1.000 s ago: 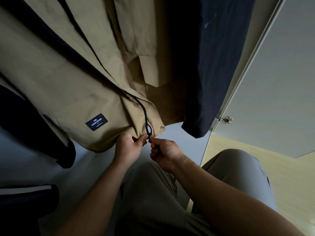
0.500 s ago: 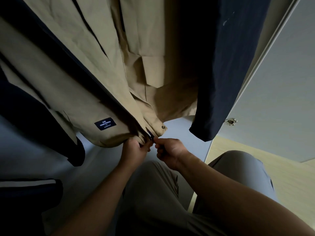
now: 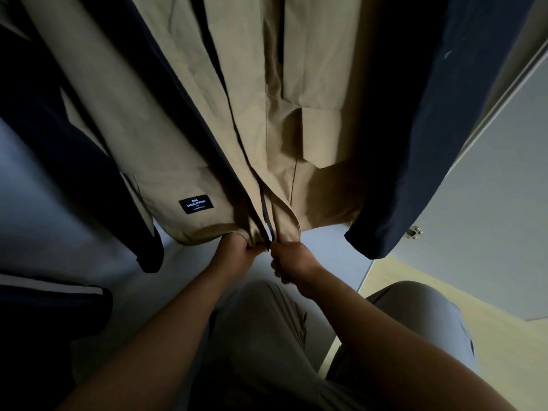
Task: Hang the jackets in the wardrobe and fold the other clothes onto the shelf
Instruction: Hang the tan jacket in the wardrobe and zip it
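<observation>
A: Main item?
B: Tan cotton jacket [image 3: 184,129], hanging inside the wardrobe, front towards the camera, hem low in mid-view. Black rectangular cloth label [image 3: 196,206] with white lettering on its lower left panel.
A: Hands?
B: Left hand [image 3: 234,253] has its fingers curled round the hem on one side of the dark zip [image 3: 267,216]. Right hand [image 3: 292,259] pinches the hem on the other side, right at the zip's bottom end. The hands nearly touch.
A: Zip joined?
B: Cannot tell, too dark and small there.
A: Neighbours?
B: Navy blue fabric garment [image 3: 430,129] hangs just beside the jacket on the right. Another dark navy garment [image 3: 59,143] hangs on the left, overlapping it. Dark folded cloth with a white stripe [image 3: 44,304] lies bottom left on the pale wardrobe floor [image 3: 326,247].
A: Rest?
B: Pale grey wardrobe door [image 3: 489,203] open at right, small metal fitting [image 3: 414,231] at its edge, light wooden floor [image 3: 504,336] below. Person's grey trousers [image 3: 267,336] under the forearms.
</observation>
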